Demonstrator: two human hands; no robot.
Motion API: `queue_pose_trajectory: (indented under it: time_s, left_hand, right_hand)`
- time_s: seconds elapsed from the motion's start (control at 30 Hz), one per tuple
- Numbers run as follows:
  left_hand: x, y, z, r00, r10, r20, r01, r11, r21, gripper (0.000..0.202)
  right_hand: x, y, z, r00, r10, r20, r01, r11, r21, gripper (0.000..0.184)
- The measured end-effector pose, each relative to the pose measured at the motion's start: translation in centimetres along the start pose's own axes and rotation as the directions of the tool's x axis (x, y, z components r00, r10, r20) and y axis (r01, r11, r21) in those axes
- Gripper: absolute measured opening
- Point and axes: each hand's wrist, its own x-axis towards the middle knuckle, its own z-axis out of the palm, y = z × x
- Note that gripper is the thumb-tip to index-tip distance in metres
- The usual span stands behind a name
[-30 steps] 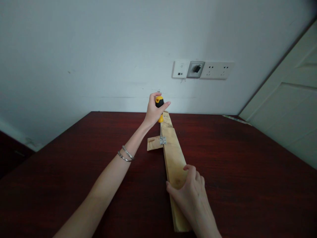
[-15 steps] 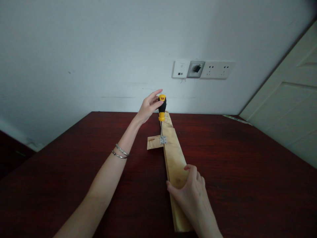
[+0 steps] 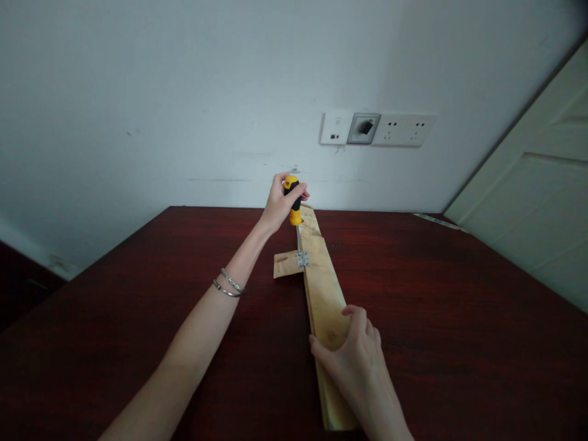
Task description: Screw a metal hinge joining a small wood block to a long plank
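Observation:
A long pale wooden plank (image 3: pixel 321 288) lies on the dark red table (image 3: pixel 138 306), running away from me. A small metal hinge (image 3: pixel 302 259) joins it to a short wooden piece (image 3: pixel 285 264) on its left. My left hand (image 3: pixel 279 204) is closed round the yellow and black handle of a screwdriver (image 3: pixel 294 201), which stands upright with its tip on the hinge. My right hand (image 3: pixel 356 361) presses down on the near part of the plank, fingers curled over its edges.
A white wall rises behind the table, with a row of sockets and a switch (image 3: pixel 376 128). A pale door (image 3: pixel 542 196) stands at the right. Two bracelets (image 3: pixel 228 285) circle my left wrist.
My left hand loosened with fingers spread off the handle half a second ago, and now grips the screwdriver handle again. My right hand and the plank have stayed put.

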Motion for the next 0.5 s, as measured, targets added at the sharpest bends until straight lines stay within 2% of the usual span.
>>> queue_pose_trajectory:
  time_s: [0.17, 0.27, 0.37, 0.43, 0.5]
  left_hand:
    - [0.4, 1.3, -1.9, 0.995, 0.033, 0.095, -0.045, 0.991, 0.126, 0.025]
    - [0.5, 3.0, -3.2, 0.969, 0.033, 0.245, -0.079, 0.981, 0.178, 0.027]
    - [0.5, 4.0, -4.0, 0.933, -0.008, 0.36, -0.05, 0.987, 0.154, 0.035]
    - [0.4, 3.9, -3.9, 0.931, -0.019, 0.365, -0.014, 0.996, 0.087, 0.041]
    - [0.3, 3.2, -3.4, 0.95, -0.016, 0.312, 0.013, 1.0, 0.011, 0.04]
  right_hand:
    - [0.1, 0.3, 0.1, 1.0, 0.005, 0.008, -0.005, 1.0, 0.012, 0.05]
    - [0.2, 0.5, 0.2, 1.0, -0.005, 0.008, 0.005, 1.0, 0.016, 0.051]
    - [0.1, 0.6, 0.2, 1.0, -0.007, 0.0, 0.007, 1.0, 0.009, 0.05]
    - [0.1, 0.5, 0.2, 1.0, -0.004, 0.001, 0.004, 1.0, 0.009, 0.05]
    - [0.2, 0.5, 0.3, 1.0, -0.003, 0.005, 0.003, 1.0, 0.012, 0.051]
